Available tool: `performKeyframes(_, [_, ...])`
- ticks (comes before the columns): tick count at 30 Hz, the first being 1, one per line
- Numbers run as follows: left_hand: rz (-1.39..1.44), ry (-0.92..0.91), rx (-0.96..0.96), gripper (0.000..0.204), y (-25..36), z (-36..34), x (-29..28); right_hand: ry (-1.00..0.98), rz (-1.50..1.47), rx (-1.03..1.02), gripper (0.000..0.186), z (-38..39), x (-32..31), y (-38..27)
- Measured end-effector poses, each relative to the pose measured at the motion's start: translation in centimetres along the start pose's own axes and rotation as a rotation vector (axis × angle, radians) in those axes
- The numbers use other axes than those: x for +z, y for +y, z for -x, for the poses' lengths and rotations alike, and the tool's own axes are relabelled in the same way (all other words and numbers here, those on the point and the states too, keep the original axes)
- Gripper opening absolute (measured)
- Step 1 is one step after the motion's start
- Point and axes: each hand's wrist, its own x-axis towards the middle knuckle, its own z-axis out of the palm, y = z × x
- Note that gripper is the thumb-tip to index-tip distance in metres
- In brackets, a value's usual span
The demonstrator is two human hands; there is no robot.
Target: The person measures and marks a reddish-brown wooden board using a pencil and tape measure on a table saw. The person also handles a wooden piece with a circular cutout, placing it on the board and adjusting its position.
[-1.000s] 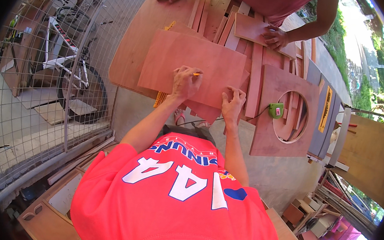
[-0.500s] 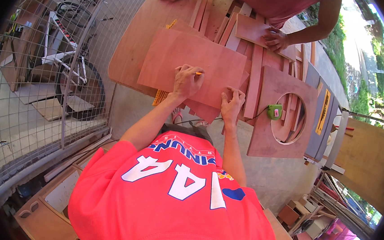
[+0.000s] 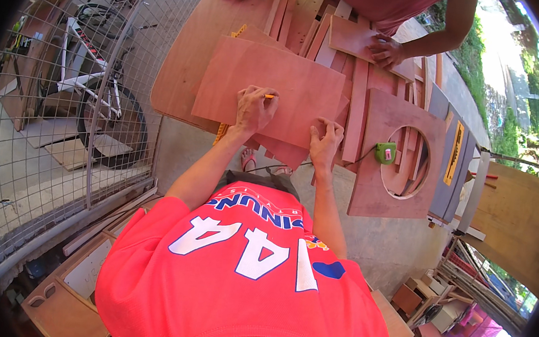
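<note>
A reddish-brown plywood sheet [image 3: 277, 74] lies on top of other boards on the table in front of me. My left hand [image 3: 255, 110] rests on the sheet's lower middle, its fingers closed round an orange pencil [image 3: 270, 96] whose end sticks out to the right. At the sheet's lower right corner, my right hand [image 3: 326, 141] grips the edge with bent fingers. The pencil's tip is hidden by my left hand. Behind the sheet, a strip of a yellow ruler-like tool [image 3: 220, 133] shows past its lower left edge.
A board with a round hole [image 3: 370, 176] lies to the right, a green tape measure [image 3: 384, 153] on its rim. Several wooden strips [image 3: 356, 112] are piled beyond. Across the table a co-worker's hand [image 3: 386, 51] rests on a board. Left stands a wire mesh fence [image 3: 93, 154] with a bicycle [image 3: 86, 81] behind it.
My left hand has slid a little to the left across the plywood sheet with the pencil. My right hand has stayed at the corner.
</note>
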Motion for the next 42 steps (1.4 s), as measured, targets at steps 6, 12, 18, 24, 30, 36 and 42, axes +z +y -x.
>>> performKeyframes(6, [0.021,-0.018,-0.006,0.008,0.0,0.2,-0.3,0.002,0.019,-0.006,0.037,0.0,0.0,0.1])
performKeyframes(12, [-0.026,-0.019,-0.03,0.008,0.5,0.1,-0.2,-0.012,0.023,-0.006,0.036,0.0,-0.1,-0.1])
performKeyframes(18, [-0.023,-0.054,-0.003,0.009,0.5,1.6,-1.1,-0.018,0.003,0.004,0.035,0.0,-0.2,-0.2])
performKeyframes(24, [-0.059,-0.093,0.086,0.008,1.4,4.9,-3.0,-0.013,0.007,0.019,0.036,0.0,-0.1,-0.3])
performKeyframes(30, [-0.006,-0.031,0.004,0.008,0.9,1.5,-0.9,-0.011,0.005,0.018,0.036,0.0,0.0,-0.2])
performKeyframes(36, [-0.062,-0.023,0.033,0.008,0.3,0.1,0.2,-0.001,0.003,0.011,0.036,0.1,-0.1,-0.2])
performKeyframes(42, [-0.047,-0.04,0.02,0.008,0.9,0.3,0.9,0.003,-0.013,0.009,0.036,0.1,-0.1,-0.3])
